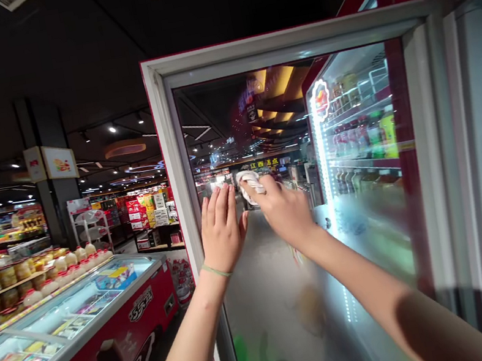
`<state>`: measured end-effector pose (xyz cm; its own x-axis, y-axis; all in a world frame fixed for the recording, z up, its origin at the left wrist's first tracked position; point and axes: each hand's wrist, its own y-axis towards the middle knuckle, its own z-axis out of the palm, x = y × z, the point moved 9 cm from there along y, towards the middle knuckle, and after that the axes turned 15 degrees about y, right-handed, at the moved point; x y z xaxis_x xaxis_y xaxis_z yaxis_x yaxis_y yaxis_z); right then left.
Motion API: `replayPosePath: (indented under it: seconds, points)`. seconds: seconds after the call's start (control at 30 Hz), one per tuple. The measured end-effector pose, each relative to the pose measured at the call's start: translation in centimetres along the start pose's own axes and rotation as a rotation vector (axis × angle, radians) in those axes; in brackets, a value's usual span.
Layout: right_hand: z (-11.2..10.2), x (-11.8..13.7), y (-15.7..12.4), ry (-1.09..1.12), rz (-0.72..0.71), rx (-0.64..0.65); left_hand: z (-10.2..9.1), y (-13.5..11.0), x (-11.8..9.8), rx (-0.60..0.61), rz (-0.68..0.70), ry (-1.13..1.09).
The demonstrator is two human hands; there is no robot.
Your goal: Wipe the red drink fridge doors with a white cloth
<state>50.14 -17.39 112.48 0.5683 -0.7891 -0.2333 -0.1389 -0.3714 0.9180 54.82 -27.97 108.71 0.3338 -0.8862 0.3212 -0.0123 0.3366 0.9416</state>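
In front of me stands the open glass door (266, 300) of a red upright drinks fridge, edged by a pale frame (170, 155). My left hand (224, 227) lies flat against the glass near the frame, fingers stretched out, a thin green band on the wrist. Just to its right, my right hand (285, 207) presses a bunched white cloth (250, 186) to the pane. The fingers curl around the cloth and hide part of it. Haze blurs the lower part of the glass.
A red chest freezer (150, 302) with packaged goods runs along the left, jars (21, 269) shelved behind it. Stacked boxes (148, 212) stand farther back beside a dark pillar (61, 206). Bottles (373, 135) on lit shelves show through the glass at right.
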Motion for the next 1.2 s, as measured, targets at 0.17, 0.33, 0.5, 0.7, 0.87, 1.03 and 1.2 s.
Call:
replayPosePath:
  seconds: [0.17,0.33,0.5,0.7,0.87,1.03,1.2]
  points:
    - [0.5,-0.9,0.4,-0.012,0.086,0.002,0.7,0.0,0.1,-0.020,0.011,-0.001]
    - [0.9,0.6,1.7,0.024,-0.046,0.026,0.5,-2.2,0.1,0.008,-0.043,-0.025]
    - [0.7,0.8,3.1,0.032,0.054,0.004,0.3,-5.0,-0.6,0.057,-0.005,-0.001]
    - [0.8,2.3,2.7,0.079,-0.035,0.054,0.0,-6.6,-1.2,0.060,0.029,-0.015]
    - [0.7,2.3,3.0,0.094,-0.022,0.071,-0.6,-8.0,-1.5,0.023,0.051,-0.067]
    - [1.2,3.0,3.0,0.101,-0.033,0.064,-2.4,-8.1,0.0,-0.137,0.043,-0.275]
    - [2.0,4.5,2.2,0.085,-0.146,0.087,-2.7,-7.0,2.3,-0.155,-0.103,-0.322]
